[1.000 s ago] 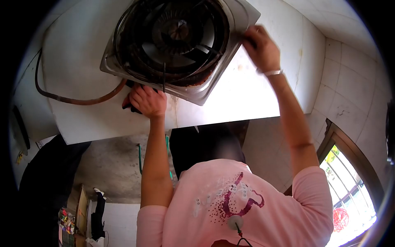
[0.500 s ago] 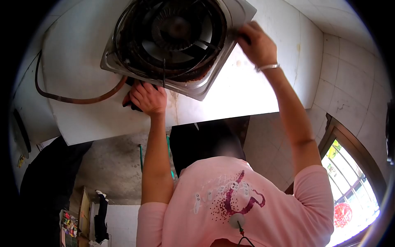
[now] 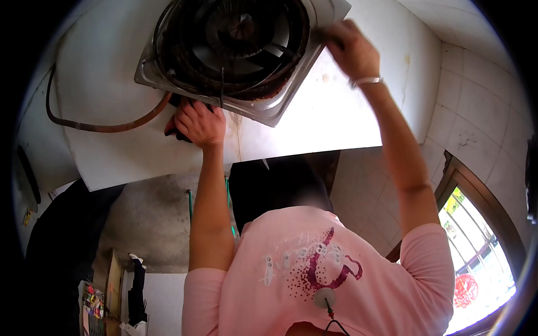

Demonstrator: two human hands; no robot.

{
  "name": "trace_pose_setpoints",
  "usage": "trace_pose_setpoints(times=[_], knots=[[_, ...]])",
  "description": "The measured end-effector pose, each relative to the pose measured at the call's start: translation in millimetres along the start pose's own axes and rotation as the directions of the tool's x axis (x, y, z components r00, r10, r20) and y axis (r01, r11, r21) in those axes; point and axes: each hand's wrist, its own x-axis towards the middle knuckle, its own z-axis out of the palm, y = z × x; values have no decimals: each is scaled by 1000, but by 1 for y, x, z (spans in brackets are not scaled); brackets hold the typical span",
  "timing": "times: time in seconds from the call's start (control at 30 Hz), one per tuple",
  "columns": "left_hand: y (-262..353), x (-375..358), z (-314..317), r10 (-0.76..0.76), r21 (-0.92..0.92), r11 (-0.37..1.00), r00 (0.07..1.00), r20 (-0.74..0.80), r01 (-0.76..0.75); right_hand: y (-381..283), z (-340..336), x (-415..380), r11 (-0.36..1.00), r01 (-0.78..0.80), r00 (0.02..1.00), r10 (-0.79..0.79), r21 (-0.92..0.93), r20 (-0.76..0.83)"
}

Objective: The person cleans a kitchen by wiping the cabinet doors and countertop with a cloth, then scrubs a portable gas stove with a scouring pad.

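Note:
A single-burner gas stove point(image 3: 269, 115) with a dark, rust-stained burner pan and a metal frame sits on the white counter point(image 3: 330, 131). At its front edge, my left hand point(image 3: 200, 124) is closed around a black object point(image 3: 182, 136), mostly hidden under the fingers; its kind cannot be made out. My right hand point(image 3: 354, 51) is closed at the stove's right rim, smeared by motion. Something small and dark shows between those fingers and the pan's edge, too blurred to name.
A brown rubber hose point(image 3: 112, 127) curves from the stove across the counter's left side. Tiled wall point(image 3: 471, 112) and a barred window point(image 3: 476, 252) are on the right. Low on the left stands a shelf point(image 3: 92, 302) with colourful items, near a large dark shape point(image 3: 73, 235).
The stove, counter and left hand sit slightly higher in view. My right hand has shifted slightly upward along the stove's right rim, while my left hand keeps its place at the front edge.

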Motion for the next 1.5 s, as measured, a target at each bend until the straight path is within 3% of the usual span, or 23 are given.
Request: trace_pose_setpoints(times=[0.1,0.37,0.47,0.57,0.63,0.7,0.77,0.83,0.9,0.93,0.97,1.3,1.4,1.47,1.5], knots=[[-1,-1,1,-5,-1,1000,1000,22,5,12,-3,21,990,32,997,-42,-136,-65],[-3,2,2,36,-24,999,999,-11,-36,-69,1,-65,987,79,996,-85,140,34],[-2,4,2,37,-65,997,997,-67,-41,-66,-1,-65,978,59,997,-68,201,37],[-1,4,-2,43,-25,999,997,-71,-45,-20,7,-32,996,45,996,-39,76,-77],[-1,2,-2,35,-24,999,998,-46,-36,11,10,-1,997,-21,992,12,-69,-126],[0,2,-1,25,-27,999,999,-27,-26,2,-16,35,954,-300,953,298,27,60],[-1,-1,2,-4,-8,1000,1000,3,4,16,-17,56,975,-183,983,183,-122,-12],[-1,-2,3,-11,-2,1000,1000,25,11,8,-17,54,977,-162,987,158,-140,-42],[-2,0,4,-21,4,1000,999,41,21,-6,-14,37,983,-44,998,36,-176,-48],[-2,1,4,-5,-15,1000,1000,4,5,-10,-7,21,985,26,996,-40,-173,-78],[-2,1,4,8,-33,999,999,-32,-9,1,5,10,915,170,966,-228,-366,-123],[-5,1,7,1,-15,1000,1000,4,-1,-87,10,-85,980,198,977,-197,-1,-83],[-5,2,7,18,-43,999,999,-39,-20,-106,15,-94,986,164,985,-164,0,-57],[3,-5,3,-91,60,995,957,274,77,-117,11,-93,985,172,985,-171,-25,26],[1,-9,9,14,112,993,994,104,-26,-122,7,-93,979,203,978,-202,-17,53]])
